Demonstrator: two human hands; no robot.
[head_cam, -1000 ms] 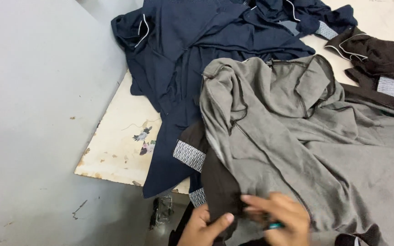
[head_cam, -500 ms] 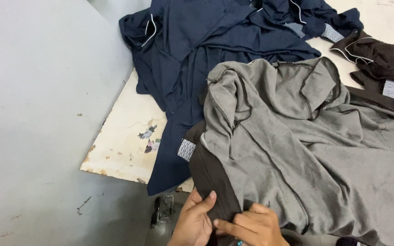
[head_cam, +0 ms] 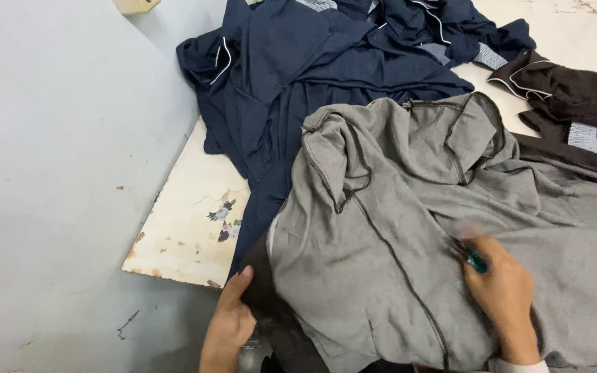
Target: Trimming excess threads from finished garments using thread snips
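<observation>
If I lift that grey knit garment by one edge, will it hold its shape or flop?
The grey knit garment will probably flop: it already lies in soft folds and rumples. It looks light for its spread, draped over the dark blue garments. It likely drags rather than slides, since it overlaps the dark brown cloth.

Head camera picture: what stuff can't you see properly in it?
- The green tool in the right hand: blurred, mostly covered by fingers, so its kind is unclear.
- The left hand: the wrist is cut by the bottom edge, and the fingertips are tucked behind dark fabric.
- The brown garment: cut off by the right edge.
- The navy garments: cut off at the top edge.
- The table: mostly hidden under the grey garment.
</observation>
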